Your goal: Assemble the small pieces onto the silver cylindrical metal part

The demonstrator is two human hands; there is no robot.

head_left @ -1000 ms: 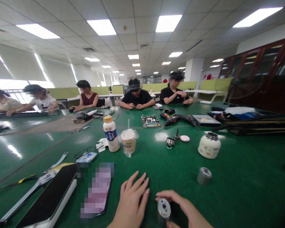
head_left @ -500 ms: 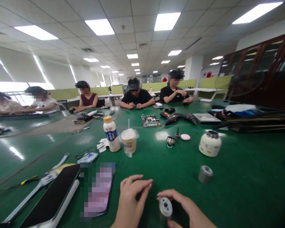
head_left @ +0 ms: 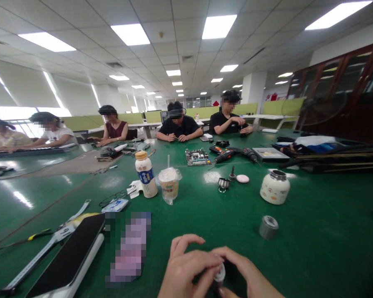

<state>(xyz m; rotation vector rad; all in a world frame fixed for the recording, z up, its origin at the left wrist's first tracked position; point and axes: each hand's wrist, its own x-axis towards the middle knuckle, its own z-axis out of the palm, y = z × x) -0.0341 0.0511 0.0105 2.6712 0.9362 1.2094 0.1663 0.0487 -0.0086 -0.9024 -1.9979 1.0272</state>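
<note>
My right hand (head_left: 247,269) is wrapped around a small metal cylinder (head_left: 219,275) with a pale top face, near the table's front edge. My left hand (head_left: 191,269) is over the cylinder from the left, thumb and index finger pinched together at its top. Those fingertips hide most of the top face, and I cannot make out whether a small part lies between them. Another metal cylinder (head_left: 269,227) stands upright on the green table (head_left: 323,248), to the right beyond my right hand, touched by neither hand.
Farther off are a white jar (head_left: 275,189), a pink oval piece (head_left: 243,179), a small metal cup (head_left: 223,183), a drink cup (head_left: 169,186), a bottle (head_left: 146,176), a circuit board (head_left: 197,157) and power drills (head_left: 224,156). Left lies a tablet (head_left: 70,252). Several people sit around.
My left hand has moved right, from beside the metal cylinder onto its top, with fingertips now covering most of that face. My right hand keeps its hold in nearly the same place.
</note>
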